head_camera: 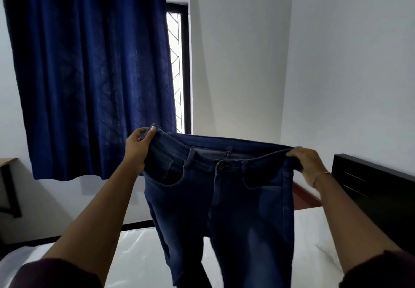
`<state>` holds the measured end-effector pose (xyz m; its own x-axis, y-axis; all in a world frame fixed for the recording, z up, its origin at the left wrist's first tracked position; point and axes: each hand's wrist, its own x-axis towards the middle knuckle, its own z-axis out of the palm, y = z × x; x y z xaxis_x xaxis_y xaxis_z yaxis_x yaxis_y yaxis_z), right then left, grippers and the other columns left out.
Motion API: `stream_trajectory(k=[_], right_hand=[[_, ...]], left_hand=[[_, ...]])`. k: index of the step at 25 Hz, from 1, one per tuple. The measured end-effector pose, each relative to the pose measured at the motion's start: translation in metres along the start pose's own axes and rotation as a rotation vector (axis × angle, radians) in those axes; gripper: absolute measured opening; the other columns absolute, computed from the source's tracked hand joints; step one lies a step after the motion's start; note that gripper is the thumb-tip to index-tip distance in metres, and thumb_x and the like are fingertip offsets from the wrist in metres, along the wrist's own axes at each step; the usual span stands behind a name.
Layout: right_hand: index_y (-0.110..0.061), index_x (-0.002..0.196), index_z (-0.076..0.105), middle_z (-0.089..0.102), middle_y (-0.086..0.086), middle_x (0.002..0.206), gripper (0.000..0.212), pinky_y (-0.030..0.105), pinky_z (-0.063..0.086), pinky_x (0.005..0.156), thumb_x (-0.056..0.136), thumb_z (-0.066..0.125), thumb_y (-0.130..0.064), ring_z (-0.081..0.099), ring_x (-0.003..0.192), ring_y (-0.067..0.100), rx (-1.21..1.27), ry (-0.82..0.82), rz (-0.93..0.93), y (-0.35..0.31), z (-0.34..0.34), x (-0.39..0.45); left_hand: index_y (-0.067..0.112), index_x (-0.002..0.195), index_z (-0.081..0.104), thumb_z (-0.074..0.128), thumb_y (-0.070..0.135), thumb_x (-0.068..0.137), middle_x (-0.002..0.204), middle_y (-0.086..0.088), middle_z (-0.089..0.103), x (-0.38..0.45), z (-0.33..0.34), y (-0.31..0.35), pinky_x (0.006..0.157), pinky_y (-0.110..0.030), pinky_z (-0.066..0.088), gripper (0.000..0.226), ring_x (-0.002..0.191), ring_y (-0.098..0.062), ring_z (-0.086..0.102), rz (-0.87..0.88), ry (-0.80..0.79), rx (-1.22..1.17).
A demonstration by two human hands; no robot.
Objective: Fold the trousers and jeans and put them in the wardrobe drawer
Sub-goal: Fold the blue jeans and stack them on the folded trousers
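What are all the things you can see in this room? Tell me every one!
jeans: one, dark blue, held up by the waistband over the bed, front facing the camera, legs hanging down
bed: one, white cover, below the jeans
headboard: one, black, right edge
curtain: one, deep blue, hanging on the left over the window
window: one, dark frame with a grille, bright strip beside the curtain
table: one, light top with dark legs, far left edge, only partly in view
walls: white, all around
bracelet: one, gold, on the right wrist
left hand: one, grips the waistband's left end
right hand: one, grips the waistband's right end
sleeves: two, dark maroon, bottom corners
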<state>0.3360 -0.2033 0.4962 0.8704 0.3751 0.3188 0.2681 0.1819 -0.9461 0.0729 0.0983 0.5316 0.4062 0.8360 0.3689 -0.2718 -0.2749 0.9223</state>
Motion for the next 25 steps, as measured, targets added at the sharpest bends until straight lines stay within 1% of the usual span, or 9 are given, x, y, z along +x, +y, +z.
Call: stream_trajectory(k=[2, 4, 6, 9, 13, 15, 20, 22, 25], right_hand=[[-0.010, 0.073, 0.063, 0.067, -0.003, 0.065, 0.016, 0.014, 0.050, 0.052, 0.085, 0.061, -0.002, 0.061, 0.064, 0.009, -0.057, -0.122, 0.014, -0.013, -0.010, 0.002], [-0.011, 0.073, 0.063, 0.062, 0.003, 0.080, 0.010, 0.015, 0.051, 0.056, 0.082, 0.069, -0.009, 0.060, 0.074, 0.012, -0.397, -0.252, 0.030, -0.021, -0.021, 0.006], [-0.011, 0.068, 0.064, 0.060, 0.004, 0.080, 0.015, 0.019, 0.053, 0.060, 0.081, 0.071, -0.016, 0.059, 0.075, 0.014, -0.629, -0.290, 0.031, -0.022, -0.025, 0.006], [-0.002, 0.069, 0.066, 0.062, 0.008, 0.075, 0.024, 0.036, 0.054, 0.077, 0.084, 0.067, -0.021, 0.059, 0.077, 0.022, -0.614, -0.137, -0.009, -0.013, -0.018, -0.001], [-0.004, 0.067, 0.066, 0.063, 0.017, 0.081, 0.024, 0.041, 0.048, 0.085, 0.085, 0.066, -0.020, 0.057, 0.082, 0.030, -0.707, 0.000, -0.094, -0.004, -0.005, -0.011], [-0.005, 0.070, 0.068, 0.062, 0.017, 0.083, 0.020, 0.044, 0.049, 0.087, 0.083, 0.068, -0.019, 0.059, 0.087, 0.033, -0.707, 0.013, -0.116, 0.003, -0.005, -0.010], [-0.008, 0.078, 0.067, 0.064, 0.009, 0.087, 0.010, 0.032, 0.056, 0.083, 0.075, 0.076, -0.011, 0.061, 0.089, 0.026, -0.439, -0.136, 0.006, 0.019, -0.034, -0.002], [-0.006, 0.076, 0.066, 0.066, 0.005, 0.075, 0.006, 0.017, 0.057, 0.064, 0.083, 0.066, -0.005, 0.060, 0.078, 0.020, -0.222, -0.151, 0.024, 0.018, -0.036, -0.003], [-0.014, 0.074, 0.063, 0.066, -0.004, 0.066, 0.017, 0.017, 0.053, 0.055, 0.090, 0.057, -0.012, 0.058, 0.063, 0.010, 0.025, -0.094, 0.029, 0.017, -0.021, 0.000]], left_hand=[[0.022, 0.097, 0.060, 0.058, 0.023, 0.090, 0.091, -0.001, 0.061, -0.006, -0.012, 0.001, 0.071, -0.029, 0.051, 0.007, 0.083, -0.016, 0.058, -0.007, -0.191, 0.018], [0.026, 0.099, 0.059, 0.060, 0.014, 0.089, 0.098, -0.004, 0.063, -0.008, -0.025, -0.003, 0.081, -0.035, 0.052, 0.016, 0.091, -0.020, 0.059, -0.042, -0.368, 0.094], [0.026, 0.103, 0.058, 0.061, 0.013, 0.088, 0.104, -0.006, 0.062, -0.008, -0.032, -0.010, 0.092, -0.042, 0.049, 0.021, 0.098, -0.024, 0.059, -0.047, -0.402, 0.224], [0.021, 0.115, 0.053, 0.059, 0.019, 0.090, 0.111, -0.010, 0.059, -0.008, -0.027, -0.023, 0.089, -0.043, 0.050, 0.025, 0.100, -0.026, 0.056, 0.064, -0.335, 0.467], [0.027, 0.143, 0.031, 0.047, 0.021, 0.097, 0.115, -0.004, 0.056, -0.016, -0.019, -0.038, 0.086, -0.035, 0.049, 0.049, 0.097, -0.021, 0.056, 0.490, -0.521, 1.159], [0.022, 0.136, 0.043, 0.043, 0.022, 0.098, 0.120, -0.006, 0.055, -0.017, -0.021, -0.047, 0.088, -0.033, 0.049, 0.038, 0.102, -0.023, 0.055, 0.517, -0.561, 1.231], [0.015, 0.088, 0.056, 0.051, 0.012, 0.093, 0.092, -0.003, 0.056, -0.015, -0.032, -0.054, 0.073, -0.026, 0.042, 0.007, 0.083, -0.018, 0.052, 0.483, -0.375, 0.946], [0.016, 0.079, 0.051, 0.049, 0.009, 0.094, 0.081, -0.002, 0.054, -0.020, -0.037, -0.055, 0.066, -0.024, 0.042, 0.017, 0.074, -0.017, 0.051, 0.287, -0.269, 0.614], [0.017, 0.077, 0.050, 0.040, 0.016, 0.099, 0.079, -0.002, 0.051, -0.027, -0.032, -0.061, 0.064, -0.024, 0.041, 0.024, 0.074, -0.014, 0.047, 0.071, -0.192, 0.246]])
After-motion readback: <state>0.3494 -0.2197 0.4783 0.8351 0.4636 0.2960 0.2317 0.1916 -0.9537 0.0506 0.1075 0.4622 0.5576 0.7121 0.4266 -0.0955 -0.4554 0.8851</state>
